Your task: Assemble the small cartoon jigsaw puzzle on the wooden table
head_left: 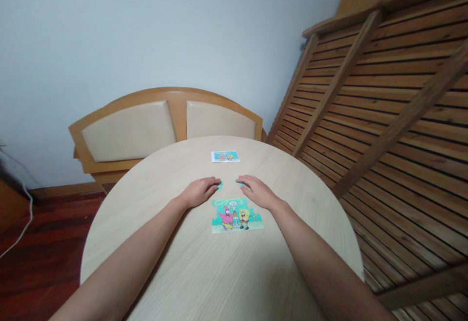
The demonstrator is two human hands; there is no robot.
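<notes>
A mostly joined jigsaw puzzle (225, 218) lies flat on the round table, showing a pink starfish, a pale long-nosed figure and a yellow sponge on turquoise. Its upper left and right edges are uneven. Just above its upper left part, my left hand (200, 192) is closed with thumb and fingertips at a small turquoise puzzle piece (220, 186). My right hand (256, 191) rests above the upper right part, its fingers closed at another turquoise piece (237, 181), mostly covered by the fingertips. Both hands are apart from the joined picture.
A small reference picture (226, 156) with similar figures lies farther back on the pale round table (175, 272). Behind it stands a padded wooden headboard (179, 116). A slatted wooden frame (365, 106) leans at the right. A white cable (29, 213) hangs at the left.
</notes>
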